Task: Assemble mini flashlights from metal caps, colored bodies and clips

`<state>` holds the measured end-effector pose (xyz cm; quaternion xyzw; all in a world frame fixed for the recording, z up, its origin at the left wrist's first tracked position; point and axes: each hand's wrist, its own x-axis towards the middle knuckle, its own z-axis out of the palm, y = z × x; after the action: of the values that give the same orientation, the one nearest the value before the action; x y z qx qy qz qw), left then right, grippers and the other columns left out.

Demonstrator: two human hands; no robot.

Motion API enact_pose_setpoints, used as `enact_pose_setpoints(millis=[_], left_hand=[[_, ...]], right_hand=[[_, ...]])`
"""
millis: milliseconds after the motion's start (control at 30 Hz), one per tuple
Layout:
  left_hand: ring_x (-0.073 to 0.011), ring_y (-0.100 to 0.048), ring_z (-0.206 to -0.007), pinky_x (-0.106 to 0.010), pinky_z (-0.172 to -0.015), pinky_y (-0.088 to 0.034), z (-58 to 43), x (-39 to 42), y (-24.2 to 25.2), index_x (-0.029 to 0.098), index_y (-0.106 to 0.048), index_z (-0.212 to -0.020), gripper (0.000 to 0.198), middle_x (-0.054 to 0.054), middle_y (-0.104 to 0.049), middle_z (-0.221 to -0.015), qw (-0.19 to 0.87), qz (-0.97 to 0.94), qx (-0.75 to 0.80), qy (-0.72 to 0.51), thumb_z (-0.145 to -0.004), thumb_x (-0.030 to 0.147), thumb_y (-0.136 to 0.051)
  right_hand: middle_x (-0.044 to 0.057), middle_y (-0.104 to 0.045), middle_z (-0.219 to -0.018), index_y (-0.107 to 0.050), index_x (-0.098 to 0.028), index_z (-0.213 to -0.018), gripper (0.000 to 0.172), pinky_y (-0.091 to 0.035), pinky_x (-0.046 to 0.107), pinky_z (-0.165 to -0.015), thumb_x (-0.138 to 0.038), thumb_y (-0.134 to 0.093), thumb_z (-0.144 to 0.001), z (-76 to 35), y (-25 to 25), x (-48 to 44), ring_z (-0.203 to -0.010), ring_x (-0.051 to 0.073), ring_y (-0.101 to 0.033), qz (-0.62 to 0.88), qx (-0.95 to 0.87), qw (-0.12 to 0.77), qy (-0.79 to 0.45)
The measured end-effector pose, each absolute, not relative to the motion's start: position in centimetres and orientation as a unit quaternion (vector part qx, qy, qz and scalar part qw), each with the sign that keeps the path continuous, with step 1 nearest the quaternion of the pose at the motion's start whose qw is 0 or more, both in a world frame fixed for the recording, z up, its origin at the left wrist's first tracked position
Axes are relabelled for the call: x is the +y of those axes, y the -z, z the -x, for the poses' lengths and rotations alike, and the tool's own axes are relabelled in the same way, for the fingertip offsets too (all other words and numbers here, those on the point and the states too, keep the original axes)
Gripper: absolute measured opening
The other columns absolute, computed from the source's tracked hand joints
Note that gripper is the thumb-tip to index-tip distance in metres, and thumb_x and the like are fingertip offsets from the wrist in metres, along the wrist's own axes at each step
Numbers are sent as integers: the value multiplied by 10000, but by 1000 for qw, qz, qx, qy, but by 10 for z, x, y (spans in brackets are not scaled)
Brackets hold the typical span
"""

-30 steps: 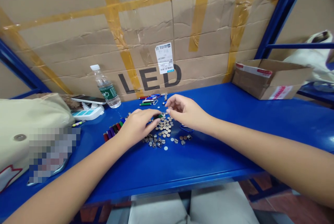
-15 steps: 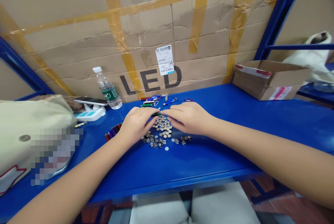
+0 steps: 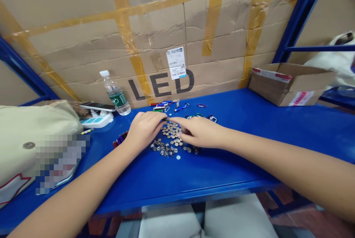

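My left hand (image 3: 144, 127) is closed round a small dark tube, mostly hidden by the fingers. The index finger of my right hand (image 3: 201, 130) touches the tube's end, while its thumb is held apart below. Under and between the hands lie many small round button cells (image 3: 172, 130). Nearer to me is a pile of small silver metal caps (image 3: 165, 150). Coloured tubes (image 3: 121, 140) are partly covered by my left wrist. Finished-looking pens with clips (image 3: 181, 107) lie beyond the hands, and several carabiner clips (image 3: 213, 118) show behind my right hand.
A water bottle (image 3: 118, 99) stands at the back left, beside a power strip (image 3: 97, 120) with a phone (image 3: 97, 107) on it. A cream bag (image 3: 36, 130) lies at the left. An open cardboard box (image 3: 288, 88) sits at the back right of the blue table (image 3: 222, 171).
My right hand has opened its pinch; its thumb has dropped away from the index finger. Carabiner clips behind that hand have come into view. The camera has shifted slightly.
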<state>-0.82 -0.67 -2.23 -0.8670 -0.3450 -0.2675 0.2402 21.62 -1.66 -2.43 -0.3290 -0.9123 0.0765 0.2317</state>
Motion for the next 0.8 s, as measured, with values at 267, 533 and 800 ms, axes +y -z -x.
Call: enact_pose_setpoints(millis=[267,533,800], left_hand=[[-217,-635,-1007,-346,-799,-440,7,-2,23,202,-597,-1073,214,-50,-693,-1082,191,871,-400,213,-918,316,-502],[-210,-639,-1011,-352,-815,-446,7,-1,24,202,-597,-1075,221,-48,-692,-1083,174,879,-397,197,-914,319,-500],[-198,-641,-989,-361,-828,-463,7,-3,25,209,-599,-1065,219,-47,-694,-1067,138,891,-384,200,-909,324,-498]], right_hand=[[26,-631,-759,-690,-172,-826,113,-394,251,-629,-221,-597,-785,-229,22,0,-671,128,-541,287,-933,193,-104],[6,-617,-693,-709,-177,-862,121,-402,254,-655,-202,-617,-789,-220,37,4,-629,118,-517,256,-948,152,-112],[7,-566,-678,-674,-159,-871,145,-369,246,-614,-256,-575,-828,-219,31,1,-643,122,-494,301,-900,311,-53]])
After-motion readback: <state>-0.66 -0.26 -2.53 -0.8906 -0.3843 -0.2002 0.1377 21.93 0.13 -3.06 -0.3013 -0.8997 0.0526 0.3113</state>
